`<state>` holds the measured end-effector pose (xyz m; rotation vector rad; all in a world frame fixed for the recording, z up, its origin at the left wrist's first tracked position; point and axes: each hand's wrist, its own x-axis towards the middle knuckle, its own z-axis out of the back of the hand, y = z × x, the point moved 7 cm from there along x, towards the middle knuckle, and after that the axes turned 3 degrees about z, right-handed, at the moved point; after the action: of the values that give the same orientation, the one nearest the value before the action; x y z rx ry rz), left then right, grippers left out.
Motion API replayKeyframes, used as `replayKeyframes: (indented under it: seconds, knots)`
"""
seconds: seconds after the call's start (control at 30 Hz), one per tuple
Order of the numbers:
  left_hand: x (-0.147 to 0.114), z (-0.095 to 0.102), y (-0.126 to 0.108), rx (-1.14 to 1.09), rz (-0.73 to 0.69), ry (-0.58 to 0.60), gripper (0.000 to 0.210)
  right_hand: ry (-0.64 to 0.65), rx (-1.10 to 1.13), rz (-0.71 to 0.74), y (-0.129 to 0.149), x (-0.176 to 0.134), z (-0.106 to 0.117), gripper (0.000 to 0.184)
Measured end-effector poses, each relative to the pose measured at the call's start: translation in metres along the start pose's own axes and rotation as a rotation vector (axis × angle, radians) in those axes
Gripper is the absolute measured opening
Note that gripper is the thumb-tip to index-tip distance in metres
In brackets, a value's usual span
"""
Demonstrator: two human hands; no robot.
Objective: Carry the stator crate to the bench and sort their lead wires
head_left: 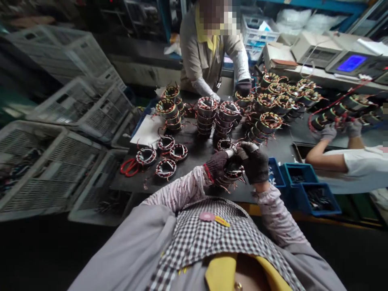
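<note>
My left hand (218,165), in a dark knit glove with a red cuff, reaches in from the left over a wound motor stator (232,174). My right hand (256,162), also in a dark glove, comes from the other side. Both hands have their fingers closed, with the fingertips meeting above the stator's ring of windings. What they pinch is too small and too covered to make out. Loose reddish lead wires hang from the stator's lower edge. Just beyond my fingers stands another stator (224,144), partly covered by them.
Several stator rings (165,168) lie left on the dark table beside red-handled scissors (129,167). Stacked stators (207,117) stand farther back. Blue bins (319,198) are at right, grey crates (45,169) at left. One co-worker (209,56) stands opposite; another's gloved hands (329,131) work at right.
</note>
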<state>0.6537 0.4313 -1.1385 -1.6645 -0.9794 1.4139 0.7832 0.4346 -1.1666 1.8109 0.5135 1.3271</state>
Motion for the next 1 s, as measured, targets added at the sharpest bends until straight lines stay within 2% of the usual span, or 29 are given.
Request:
replayKeyframes:
  seconds: [0.07,0.17,0.23,0.33,0.47,0.63,0.73,0.87,1.0]
  knots:
    - [-0.009,0.002,-0.001,0.011,0.087,-0.04,0.026,-0.082,0.086,-0.081,-0.01,-0.009,0.019,0.039]
    - [-0.019,0.008,-0.013,0.005,0.088,-0.047,0.026,-0.165,0.258,-0.254,-0.029,-0.04,0.052,0.039]
    - [-0.022,0.012,-0.018,0.005,0.087,-0.026,0.024,-0.117,0.285,-0.342,-0.039,-0.07,0.065,0.038]
    - [-0.022,0.022,-0.02,0.066,0.071,-0.049,0.019,-0.042,0.256,-0.449,-0.05,-0.112,0.07,0.037]
    - [-0.022,0.02,-0.019,0.262,0.027,-0.002,0.012,-0.128,0.281,-0.576,-0.067,-0.136,0.062,0.041]
    - [-0.025,0.002,-0.015,0.447,0.019,0.07,0.028,-0.173,0.493,-0.693,-0.087,-0.134,0.038,0.047]
    - [-0.021,-0.003,-0.013,0.516,-0.05,0.074,0.038,-0.141,0.625,-0.757,-0.093,-0.136,0.026,0.053]
    - [-0.011,-0.002,-0.01,0.595,-0.172,0.089,0.05,-0.044,0.619,-0.711,-0.089,-0.121,0.011,0.053]
    - [-0.008,0.001,-0.003,0.555,-0.113,0.05,0.054,0.095,0.598,-0.645,-0.086,-0.104,0.003,0.05]
